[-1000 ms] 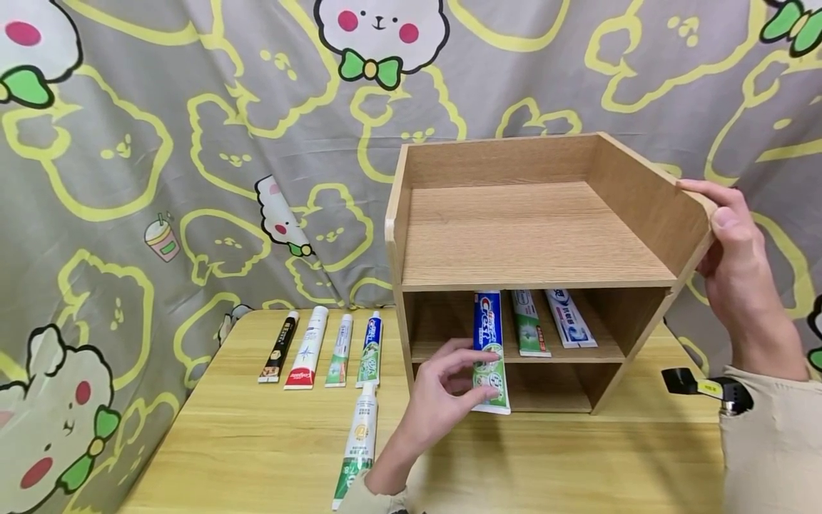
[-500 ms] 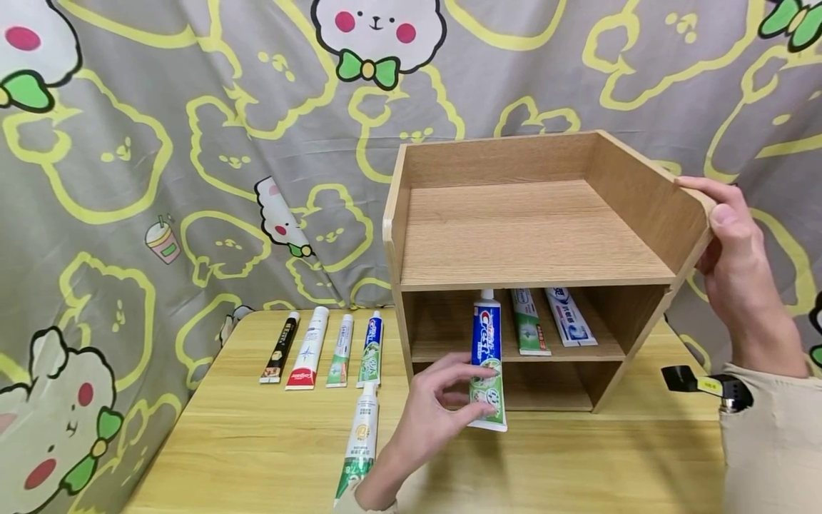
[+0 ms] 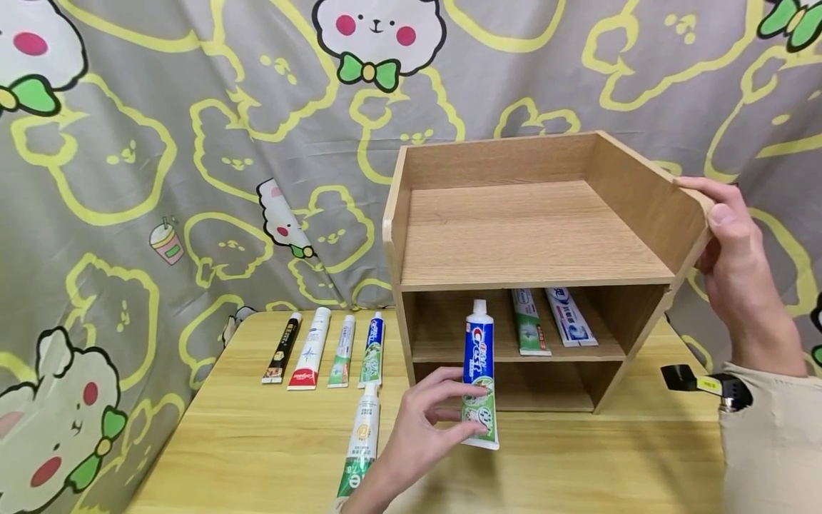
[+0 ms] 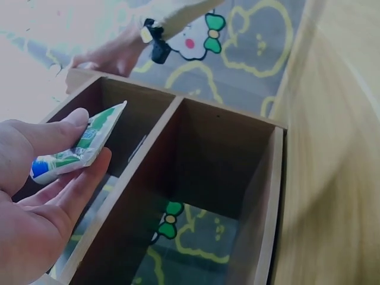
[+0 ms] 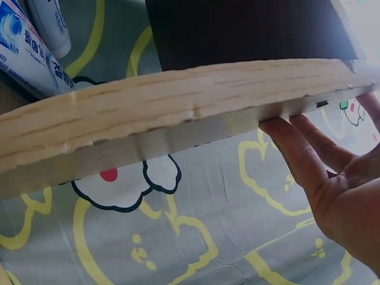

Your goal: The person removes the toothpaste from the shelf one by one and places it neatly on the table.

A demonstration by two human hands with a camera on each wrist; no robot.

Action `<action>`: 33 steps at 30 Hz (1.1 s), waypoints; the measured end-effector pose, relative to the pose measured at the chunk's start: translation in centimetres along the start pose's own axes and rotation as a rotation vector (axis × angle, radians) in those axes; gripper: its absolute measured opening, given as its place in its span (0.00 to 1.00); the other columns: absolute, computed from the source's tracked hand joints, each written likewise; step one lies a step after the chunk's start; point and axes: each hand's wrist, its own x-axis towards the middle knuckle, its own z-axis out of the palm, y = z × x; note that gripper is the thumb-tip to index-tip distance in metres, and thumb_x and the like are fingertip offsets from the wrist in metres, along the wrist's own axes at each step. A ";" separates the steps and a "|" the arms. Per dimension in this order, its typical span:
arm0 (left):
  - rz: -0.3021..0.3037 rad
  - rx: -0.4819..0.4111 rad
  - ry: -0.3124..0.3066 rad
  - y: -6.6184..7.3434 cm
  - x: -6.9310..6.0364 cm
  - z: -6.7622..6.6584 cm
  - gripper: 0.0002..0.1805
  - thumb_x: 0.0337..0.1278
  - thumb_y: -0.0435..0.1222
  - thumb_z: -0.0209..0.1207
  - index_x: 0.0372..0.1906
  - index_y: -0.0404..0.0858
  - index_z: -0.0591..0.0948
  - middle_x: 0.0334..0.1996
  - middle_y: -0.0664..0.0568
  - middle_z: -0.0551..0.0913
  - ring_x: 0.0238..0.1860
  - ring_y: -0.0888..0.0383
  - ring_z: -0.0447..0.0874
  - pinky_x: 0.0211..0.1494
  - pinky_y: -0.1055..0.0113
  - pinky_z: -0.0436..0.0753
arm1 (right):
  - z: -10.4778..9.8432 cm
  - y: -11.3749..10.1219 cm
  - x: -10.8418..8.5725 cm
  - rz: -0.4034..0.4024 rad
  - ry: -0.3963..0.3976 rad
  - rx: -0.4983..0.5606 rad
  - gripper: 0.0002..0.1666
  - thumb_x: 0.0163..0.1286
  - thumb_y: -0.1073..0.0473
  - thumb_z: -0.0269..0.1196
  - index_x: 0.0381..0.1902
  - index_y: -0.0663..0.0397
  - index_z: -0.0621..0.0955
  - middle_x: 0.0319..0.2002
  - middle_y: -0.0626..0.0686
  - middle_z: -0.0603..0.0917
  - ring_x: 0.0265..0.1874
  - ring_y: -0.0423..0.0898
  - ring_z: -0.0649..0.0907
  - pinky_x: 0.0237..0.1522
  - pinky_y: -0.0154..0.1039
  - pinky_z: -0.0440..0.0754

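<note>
While the L hand [image 3: 427, 428] pinches a blue-green Crest tube [image 3: 479, 357] in the head view, "Crest" reads clearly in white on the tube's blue half; small print on the green half is partly under the fingers. Grip = thumb vs. fingers across that green end, cap end up. Tube's in front of the wooden shelf unit [image 3: 533, 228], over the tabletop [image 3: 244, 457]. R hand [image 3: 735, 250] holds the unit's side panel, index at top edge, thumb nr front corner. Upper compartment: green-white tube [image 3: 530, 325] & blue-white tube [image 3: 569, 319], both w/ Chinese chars. On tabletop, L to R: black tube [image 3: 282, 350], print too small; red-white tube [image 3: 311, 350], "Colgate" on the red end; mini tube [image 3: 342, 351], unreadable; second blue-green tube [image 3: 372, 353], lettering tiny. Just below that one, a long white tube [image 3: 362, 432], green-ended, print upside down, partly behind L wrist. Cartoon curtain [image 3: 128, 178] at back.

L wrist view: same pinch, thumb one side, fingers other; label blurred. Two compartments of the unit show beyond, R hand at far edge.

R wrist view: R fingertips touch panel's outer face; blue-white tube, upper left, shows blue swirl logo + Chinese chars.
</note>
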 end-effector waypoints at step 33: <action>0.039 0.167 0.128 0.2 -4.3 -3.2 0.20 0.55 0.31 0.74 0.54 0.43 0.87 0.59 0.47 0.80 0.58 0.51 0.80 0.43 0.59 0.90 | 0.7 -0.6 -0.3 -0.003 0.010 -0.014 0.30 0.75 0.54 0.55 0.69 0.64 0.73 0.52 0.62 0.71 0.34 0.50 0.72 0.21 0.32 0.70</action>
